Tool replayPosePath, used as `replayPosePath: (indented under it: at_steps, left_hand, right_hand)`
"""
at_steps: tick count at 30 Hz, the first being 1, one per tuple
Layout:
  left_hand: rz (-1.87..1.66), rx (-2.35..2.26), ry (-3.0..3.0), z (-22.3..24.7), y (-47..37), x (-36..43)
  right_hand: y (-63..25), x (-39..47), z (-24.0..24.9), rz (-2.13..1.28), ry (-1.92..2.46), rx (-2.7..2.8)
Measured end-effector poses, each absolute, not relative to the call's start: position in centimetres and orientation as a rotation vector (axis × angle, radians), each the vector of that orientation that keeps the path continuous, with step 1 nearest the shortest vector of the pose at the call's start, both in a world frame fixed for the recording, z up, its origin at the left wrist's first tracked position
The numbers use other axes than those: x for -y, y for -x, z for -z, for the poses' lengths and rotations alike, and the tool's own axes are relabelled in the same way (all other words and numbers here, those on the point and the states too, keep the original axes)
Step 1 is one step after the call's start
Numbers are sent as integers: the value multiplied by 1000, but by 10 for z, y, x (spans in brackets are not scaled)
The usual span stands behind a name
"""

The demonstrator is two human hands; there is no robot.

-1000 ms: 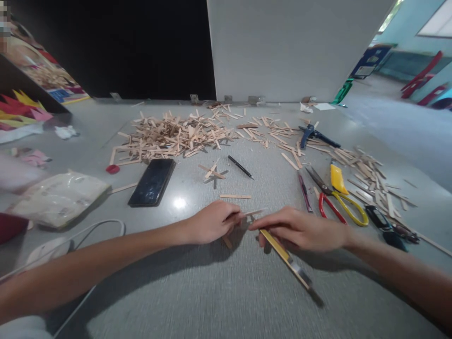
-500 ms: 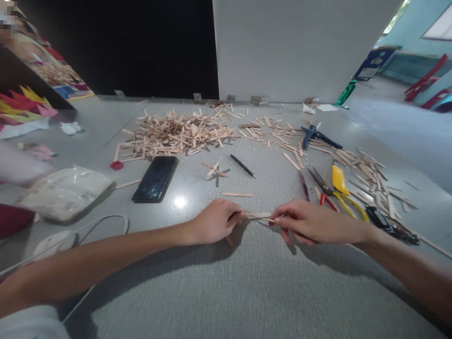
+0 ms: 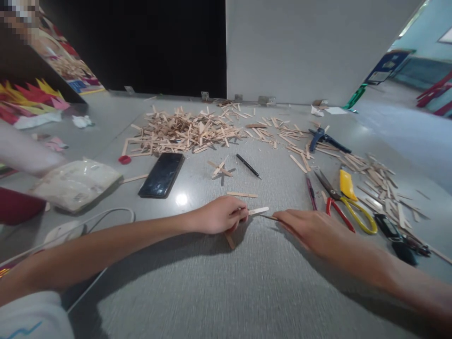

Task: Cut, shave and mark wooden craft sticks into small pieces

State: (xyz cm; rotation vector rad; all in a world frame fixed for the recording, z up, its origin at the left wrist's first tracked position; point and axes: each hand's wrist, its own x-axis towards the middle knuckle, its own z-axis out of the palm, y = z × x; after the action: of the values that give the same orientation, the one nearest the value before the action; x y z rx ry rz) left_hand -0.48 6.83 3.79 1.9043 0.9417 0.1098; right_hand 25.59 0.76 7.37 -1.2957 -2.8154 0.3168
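My left hand is closed, pinching a pale craft stick that points right, its tip slightly raised. Under this palm the end of another craft stick pokes out. My right hand hovers low over the table, back upward, with a thin stick at its fingertips, close to the craft stick's underside. Most of its fingers are hidden. Just beyond the hands lies a single craft stick. Farther off are a small star of crossed sticks and a black pen.
A heap of craft sticks spreads along the back. At left are a phone, a plastic packet and a white cable. Scissors, a yellow-handled cutter and blue pliers lie right. Another person's arm rests far left.
My right hand has turned palm down and its fingers have drawn back a little from the craft stick. The stick in my left hand has tilted up at its right end.
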Motion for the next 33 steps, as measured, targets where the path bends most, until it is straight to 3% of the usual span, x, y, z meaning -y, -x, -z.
replayPosePath:
  at_steps: [4, 8, 33]
  left_hand:
    - [-78, -928, -1867, -39, 5, -70]
    - [-59, -937, -1824, -39, 4, -70]
    - [4, -870, -1714, -33, 7, -79]
  right_hand:
    - [-256, -12, -62, -33, 1252, 2955]
    - [-256, -12, -56, 33, 1137, 2984]
    - [-253, -12, -58, 17, 1165, 3016]
